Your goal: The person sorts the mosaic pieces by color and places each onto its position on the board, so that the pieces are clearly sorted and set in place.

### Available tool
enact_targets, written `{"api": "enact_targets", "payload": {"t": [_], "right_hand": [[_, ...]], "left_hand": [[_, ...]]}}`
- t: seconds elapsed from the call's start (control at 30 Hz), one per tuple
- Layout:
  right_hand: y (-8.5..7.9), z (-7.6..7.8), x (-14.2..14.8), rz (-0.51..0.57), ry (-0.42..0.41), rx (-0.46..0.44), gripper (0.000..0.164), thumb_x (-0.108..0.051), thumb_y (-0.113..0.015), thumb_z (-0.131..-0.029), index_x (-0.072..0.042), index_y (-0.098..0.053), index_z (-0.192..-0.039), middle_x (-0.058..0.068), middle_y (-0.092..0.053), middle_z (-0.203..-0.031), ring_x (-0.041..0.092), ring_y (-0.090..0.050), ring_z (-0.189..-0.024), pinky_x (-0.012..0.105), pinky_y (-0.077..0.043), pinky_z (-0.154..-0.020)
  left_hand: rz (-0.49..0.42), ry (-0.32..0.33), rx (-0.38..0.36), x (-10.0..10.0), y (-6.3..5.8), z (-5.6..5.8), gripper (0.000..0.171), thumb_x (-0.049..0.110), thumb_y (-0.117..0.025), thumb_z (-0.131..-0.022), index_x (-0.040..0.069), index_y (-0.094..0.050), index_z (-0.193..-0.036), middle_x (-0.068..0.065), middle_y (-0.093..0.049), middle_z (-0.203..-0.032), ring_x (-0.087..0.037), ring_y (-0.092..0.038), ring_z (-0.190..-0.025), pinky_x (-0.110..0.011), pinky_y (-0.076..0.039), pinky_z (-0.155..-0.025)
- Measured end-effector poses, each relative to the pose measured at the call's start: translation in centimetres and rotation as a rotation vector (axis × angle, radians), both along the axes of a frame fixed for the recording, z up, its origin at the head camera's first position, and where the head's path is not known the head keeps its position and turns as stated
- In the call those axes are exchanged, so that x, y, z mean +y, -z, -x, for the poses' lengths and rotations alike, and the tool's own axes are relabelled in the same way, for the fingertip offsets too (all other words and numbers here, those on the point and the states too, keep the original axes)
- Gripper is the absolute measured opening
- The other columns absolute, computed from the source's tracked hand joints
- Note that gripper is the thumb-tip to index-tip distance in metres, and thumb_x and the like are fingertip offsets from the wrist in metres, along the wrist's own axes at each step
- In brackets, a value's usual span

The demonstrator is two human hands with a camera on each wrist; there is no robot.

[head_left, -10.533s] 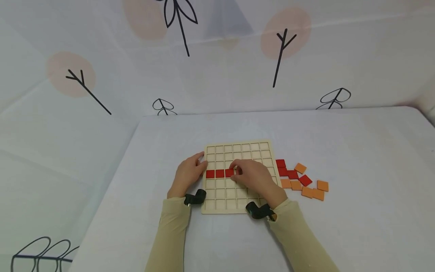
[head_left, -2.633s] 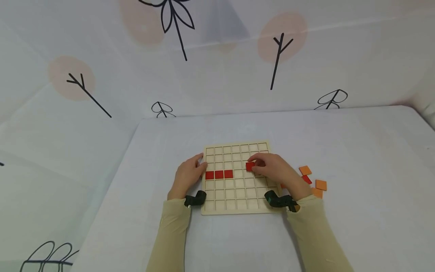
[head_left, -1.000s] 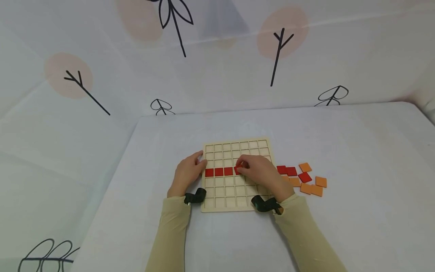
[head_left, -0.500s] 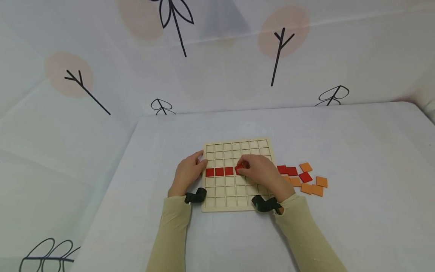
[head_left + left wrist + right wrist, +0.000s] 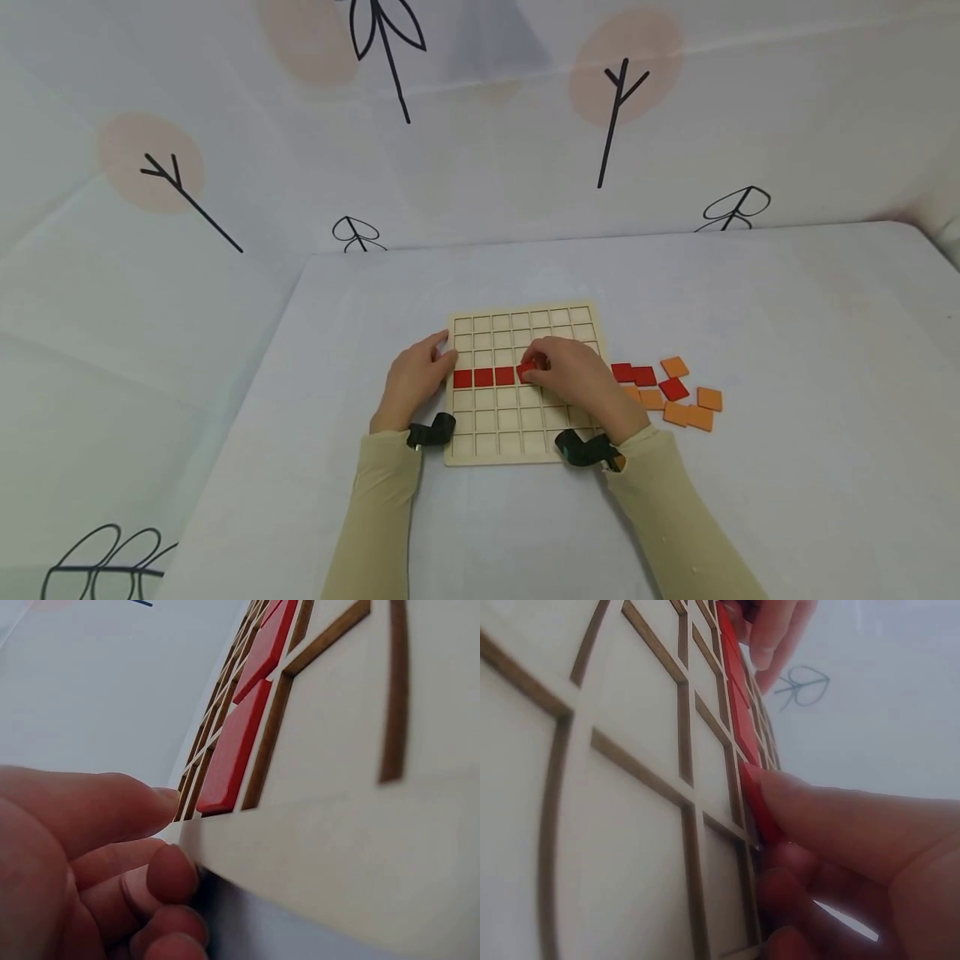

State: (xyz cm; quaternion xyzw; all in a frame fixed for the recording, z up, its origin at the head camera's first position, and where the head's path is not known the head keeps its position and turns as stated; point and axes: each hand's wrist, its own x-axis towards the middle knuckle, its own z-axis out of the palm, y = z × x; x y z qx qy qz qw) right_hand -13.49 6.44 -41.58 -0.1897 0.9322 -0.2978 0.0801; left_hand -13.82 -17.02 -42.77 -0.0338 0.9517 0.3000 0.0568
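Pinching a red tile point(image 5: 527, 372), the right hand point(image 5: 570, 367) was posted at dead centre of the board point(image 5: 507, 421), thumb and bent fingers on the piece, and that piece sat aslant at the middle cell, not flush! How far it had dropped in was hard to tell, with those fingers covering it.

Over at 9 o'clock, the left hand point(image 5: 414, 382) gripped the board's edge, digits right against the rim. Running in from that edge, a row of three tiles point(image 5: 483, 377), all red, lay in their cells, the innermost just beside the pinched one.

Now for the traffic! The right hand stood across the 3 o'clock side, hiding several cells and part of the rim. Its black mount point(image 5: 585, 448) overhung the board between 4 and 5 o'clock; a matching mount point(image 5: 431, 429) on the left wrist poked across the rim near 8 o'clock.

Outside, from 3 to 4 o'clock, the loose pieces were crowded: spare reds point(image 5: 673, 388) and a scatter of orange tiles point(image 5: 700, 417), some touching, one partly hidden by the right arm. Beneath it all lay a white table point(image 5: 330, 350), and up at 12 o'clock a pale cloth point(image 5: 480, 150) showed black drawings point(image 5: 613, 125).
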Motion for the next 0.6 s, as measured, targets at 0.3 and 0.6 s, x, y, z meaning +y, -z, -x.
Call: {"api": "enact_targets", "payload": {"t": [0.3,0.6], "right_hand": [[0.08,-0.02,-0.08,0.017,0.003,-0.011,0.012,-0.021,-0.065,-0.081,-0.017,-0.064,-0.092,-0.005,-0.055,-0.08,0.014,-0.049,-0.074,0.029,-0.041,-0.066],[0.1,-0.24,-0.1,0.008,0.005,0.015,0.011,-0.021,-0.065,-0.081,-0.017,-0.064,-0.091,-0.003,-0.054,-0.087,0.015,-0.05,-0.078,0.031,-0.042,-0.07]], "left_hand": [[-0.001,0.002,0.009,-0.05,-0.06,-0.06,0.046,0.038,-0.05,-0.088,0.021,-0.047,-0.131,0.001,-0.051,-0.066,-0.016,-0.046,-0.053,-0.028,-0.035,-0.05],[0.002,0.0,-0.002,0.02,-0.04,0.05,0.047,0.038,-0.049,-0.088,0.021,-0.047,-0.131,0.001,-0.051,-0.068,-0.016,-0.046,-0.054,-0.028,-0.035,-0.05]]}}
